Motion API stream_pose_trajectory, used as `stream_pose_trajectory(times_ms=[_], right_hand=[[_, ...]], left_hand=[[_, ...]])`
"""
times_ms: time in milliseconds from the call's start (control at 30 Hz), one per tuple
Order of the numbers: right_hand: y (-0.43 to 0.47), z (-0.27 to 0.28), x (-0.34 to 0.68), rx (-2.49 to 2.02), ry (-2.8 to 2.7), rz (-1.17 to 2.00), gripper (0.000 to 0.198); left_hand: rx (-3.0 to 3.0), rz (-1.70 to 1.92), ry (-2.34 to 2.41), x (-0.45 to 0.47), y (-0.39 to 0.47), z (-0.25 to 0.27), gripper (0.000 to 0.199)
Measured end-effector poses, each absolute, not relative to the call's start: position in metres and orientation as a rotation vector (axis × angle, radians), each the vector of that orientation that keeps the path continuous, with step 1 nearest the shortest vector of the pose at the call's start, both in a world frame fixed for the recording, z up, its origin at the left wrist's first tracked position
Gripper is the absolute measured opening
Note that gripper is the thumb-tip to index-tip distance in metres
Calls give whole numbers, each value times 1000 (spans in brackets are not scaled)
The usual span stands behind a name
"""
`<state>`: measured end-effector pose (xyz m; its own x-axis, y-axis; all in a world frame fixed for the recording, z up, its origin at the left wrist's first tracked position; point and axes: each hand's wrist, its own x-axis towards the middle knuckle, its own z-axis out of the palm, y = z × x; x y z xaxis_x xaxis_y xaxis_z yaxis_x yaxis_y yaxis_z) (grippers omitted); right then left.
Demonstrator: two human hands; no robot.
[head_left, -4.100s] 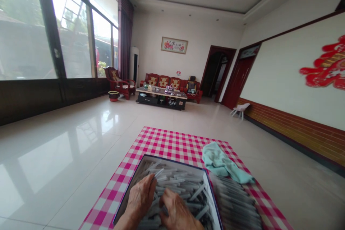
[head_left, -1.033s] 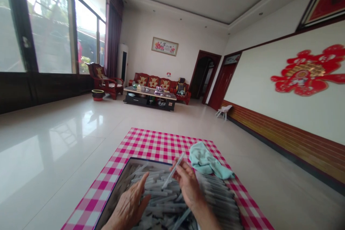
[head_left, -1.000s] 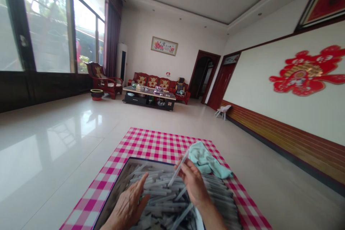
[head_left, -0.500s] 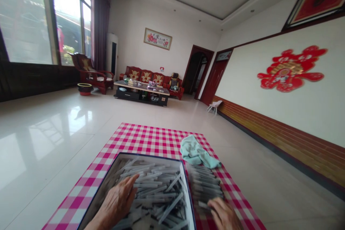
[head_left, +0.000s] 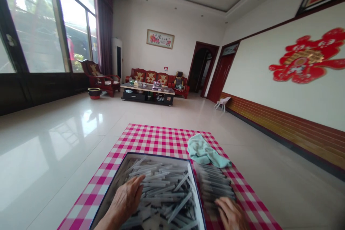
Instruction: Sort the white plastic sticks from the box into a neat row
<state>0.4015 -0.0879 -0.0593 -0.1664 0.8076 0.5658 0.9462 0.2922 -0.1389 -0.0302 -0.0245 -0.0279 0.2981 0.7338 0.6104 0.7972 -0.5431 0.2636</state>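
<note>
A shallow box (head_left: 199,201) with a dark blue rim holds a loose heap of translucent, pen-like tubes (head_left: 156,183), some with dark parts. Over its left side is my left hand (head_left: 126,196), fingers stretched toward the heap and nothing visible in them. To the right of the box, a row of similar tubes with dark ends (head_left: 215,181) lies side by side on the cloth, slightly blurred. My right hand (head_left: 231,214) rests at the near end of this row, its fingers bent but apart and touching the tubes.
A pink-and-white checked tablecloth (head_left: 159,138) covers the table. A crumpled mint-green cloth (head_left: 206,151) lies just beyond the row. Farther off are a low coffee table (head_left: 147,93), a wooden sofa (head_left: 151,75) and a small white stool (head_left: 222,103).
The view has swung slightly left. A pale tube at my right fingertips has left them, and that hand now rests against the row. My left hand stays over the box.
</note>
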Motion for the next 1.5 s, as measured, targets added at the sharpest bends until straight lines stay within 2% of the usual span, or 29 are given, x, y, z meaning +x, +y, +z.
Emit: stream_pose_trajectory(times_ms=[133,267,500,733,933,1167,1367,1500], right_hand=[[-86,-46,390,-1496,-1990,-347,25],[-78,-9,344,-1363,-1983,-303,23],[-62,44,216,-1340,-2313,137,23],[-48,18,162,-1622,-2556,55,27],[-48,6,160,-1492,-2550,11,25],[-45,-6,157,-1269,-2402,71,27],[-40,10,163,-1231,-2264,103,16],[-34,12,174,-1217,-2075,198,24]], left_hand=[[-2457,-1049,-1530,-30,-26,-23,28],[-2475,-1005,-1611,-29,-28,-18,27],[-2481,-949,-1668,-28,-28,-15,27],[-2519,-968,-1641,-27,-30,-13,28],[-2608,-945,-1607,-23,-33,-7,28],[-2807,-792,-1505,-17,-43,8,17],[-2763,-732,-1554,-19,-38,-1,26],[-2667,-778,-1641,-20,-37,0,26]])
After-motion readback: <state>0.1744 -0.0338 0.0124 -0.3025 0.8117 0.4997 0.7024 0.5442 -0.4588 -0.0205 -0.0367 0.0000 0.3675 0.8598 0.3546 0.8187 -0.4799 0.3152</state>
